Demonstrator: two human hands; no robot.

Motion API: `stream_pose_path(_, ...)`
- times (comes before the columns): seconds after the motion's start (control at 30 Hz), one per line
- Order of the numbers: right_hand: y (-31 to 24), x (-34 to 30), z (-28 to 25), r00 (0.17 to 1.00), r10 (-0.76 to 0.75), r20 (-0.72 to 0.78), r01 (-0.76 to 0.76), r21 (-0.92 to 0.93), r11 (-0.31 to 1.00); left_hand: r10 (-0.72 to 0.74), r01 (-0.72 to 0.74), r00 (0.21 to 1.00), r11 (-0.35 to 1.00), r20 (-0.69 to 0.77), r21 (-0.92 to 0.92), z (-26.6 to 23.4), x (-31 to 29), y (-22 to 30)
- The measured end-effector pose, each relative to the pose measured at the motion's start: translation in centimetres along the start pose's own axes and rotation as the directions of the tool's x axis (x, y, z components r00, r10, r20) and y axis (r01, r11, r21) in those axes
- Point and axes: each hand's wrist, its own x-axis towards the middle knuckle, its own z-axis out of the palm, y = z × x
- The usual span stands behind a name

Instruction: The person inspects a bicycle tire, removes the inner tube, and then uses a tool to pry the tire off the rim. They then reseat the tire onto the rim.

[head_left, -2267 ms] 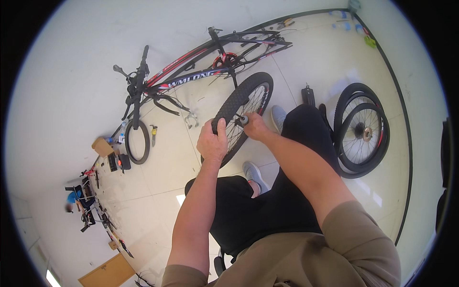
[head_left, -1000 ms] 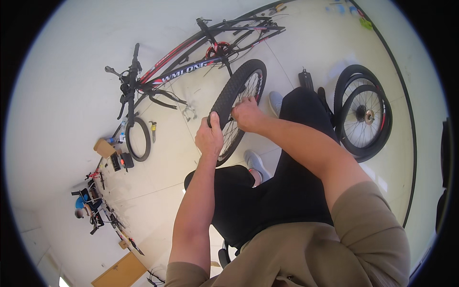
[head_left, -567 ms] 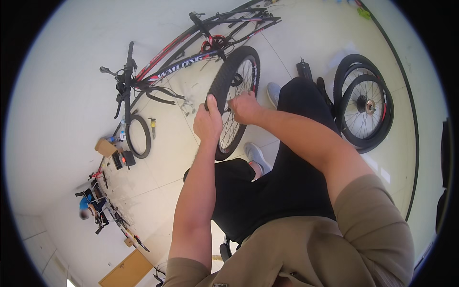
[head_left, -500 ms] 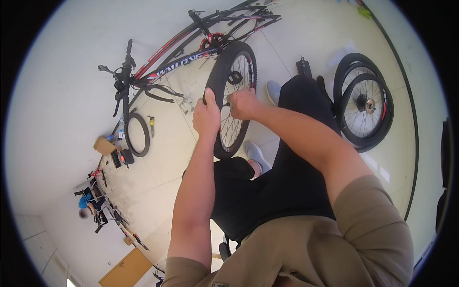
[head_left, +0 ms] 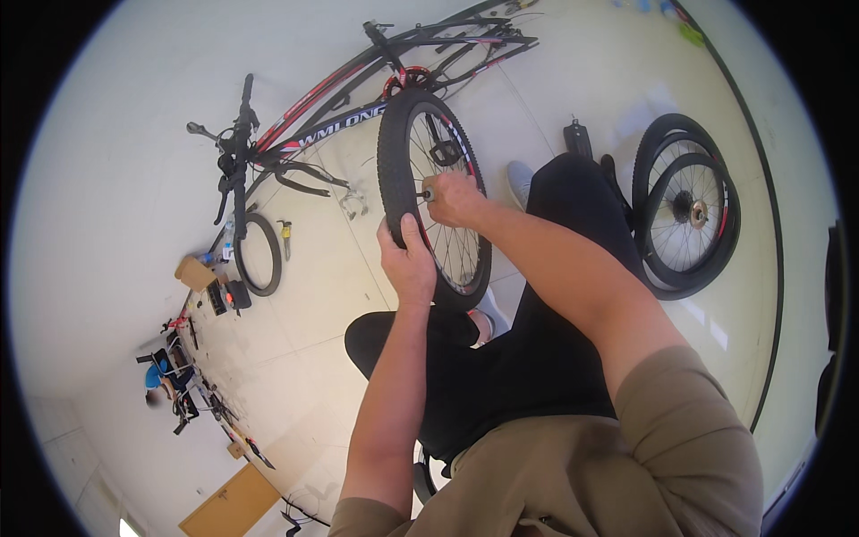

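A bicycle wheel with a black knobby tyre stands upright between my legs. My left hand is closed around the tyre on its near left side, thumb over the tread. Inside the rim, my right hand is closed on a small grey cylindrical piece, whose dark tip meets the inner rim. The fingers hide most of this piece, so its kind cannot be told. Through the spokes a black pedal shows. Just beyond the wheel, a black and red bicycle frame leans along the wall.
Two wheels lie stacked on the floor at right, near a black pouch. At left are handlebars, a loose tyre, a yellow-handled tool and a cardboard box. Another person in blue is farther off.
The wheel has turned slightly, showing more tread. My left hand has moved down and right along the tyre. My right hand stays at the inner rim, and the grey piece shows more clearly.
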Motion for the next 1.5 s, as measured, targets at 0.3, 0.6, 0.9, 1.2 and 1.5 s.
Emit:
stream_pose_path(0.3, -0.2, 0.4, 1.6, 0.96, 0.032, -0.279, -0.007, 0.088, 0.996, -0.004, 0.012, 0.999, 0.978, -0.04, 0.206, 1.1, -0.1, 2.0)
stream_pose_path(0.6, -0.3, -0.1, 0.0, 0.978, -0.132, -0.161, 0.115, -0.112, 0.987, 0.021, -0.023, 1.0, 0.985, 0.011, 0.172, -0.3, 0.2, 0.6)
stream_pose_path(0.9, 0.0, -1.0, -0.6, 0.965, -0.26, -0.03, 0.238, -0.311, 0.92, -0.032, 0.032, 0.995, 0.999, 0.091, 0.002, -0.9, -0.8, -0.3)
stream_pose_path(1.2, 0.4, -1.8, 0.3, 0.949, -0.31, 0.061, 0.31, -0.364, 0.878, -0.128, 0.15, 0.981, 0.977, 0.143, -0.154, -1.0, -1.3, -1.3)
stream_pose_path(1.5, 1.3, -3.4, 3.4, 0.971, -0.231, 0.06, 0.236, -0.084, 0.968, -0.037, 0.038, 0.999, 0.998, 0.032, -0.05, -1.7, -3.2, -1.8)
